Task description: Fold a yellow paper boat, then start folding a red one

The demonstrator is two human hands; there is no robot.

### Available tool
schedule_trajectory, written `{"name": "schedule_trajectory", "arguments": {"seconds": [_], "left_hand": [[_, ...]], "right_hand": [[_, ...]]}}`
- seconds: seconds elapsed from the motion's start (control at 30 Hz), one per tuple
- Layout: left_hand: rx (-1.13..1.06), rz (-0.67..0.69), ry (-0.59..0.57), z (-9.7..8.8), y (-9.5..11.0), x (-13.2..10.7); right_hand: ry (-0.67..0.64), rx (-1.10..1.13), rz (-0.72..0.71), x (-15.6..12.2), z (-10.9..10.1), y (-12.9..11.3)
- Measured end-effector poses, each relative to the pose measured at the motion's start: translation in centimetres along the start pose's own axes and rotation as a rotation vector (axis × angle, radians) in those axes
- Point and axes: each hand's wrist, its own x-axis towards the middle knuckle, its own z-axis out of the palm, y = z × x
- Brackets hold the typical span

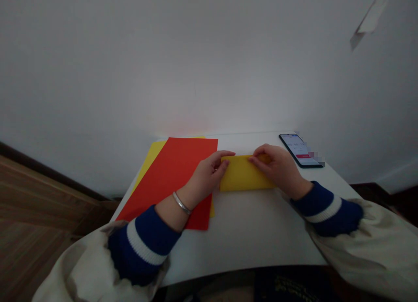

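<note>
A folded yellow paper lies flat on the white table. My left hand pinches its upper left corner between thumb and fingers. My right hand presses and pinches the upper right edge of the same paper, fingers curled over it. A silver bracelet circles my left wrist.
A red sheet lies to the left, on top of another yellow sheet that peeks out at its edges. A phone with a lit screen rests at the table's far right. A white wall stands just behind the table; wooden floor shows at left.
</note>
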Motion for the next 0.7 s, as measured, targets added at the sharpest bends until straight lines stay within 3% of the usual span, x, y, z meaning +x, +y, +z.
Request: {"name": "schedule_trajectory", "arguments": {"seconds": [0.17, 0.4, 0.57, 0.7], "left_hand": [[0.092, 0.019, 0.028, -0.18, 0.25, -0.08], [-0.011, -0.006, 0.043, 0.07, 0.31, -0.08], [0.081, 0.037, 0.053, -0.04, 0.47, -0.15], [0.14, 0.067, 0.161, -0.23, 0.76, -0.03]], "right_hand": [[-0.011, -0.017, 0.022, -0.01, 0.02, 0.04], [-0.02, -0.009, 0.04, -0.01, 0.05, 0.03], [-0.012, 0.014, 0.049, -0.01, 0.1, -0.02], [-0.008, 0.107, 0.039, -0.05, 0.17, -0.09]]}}
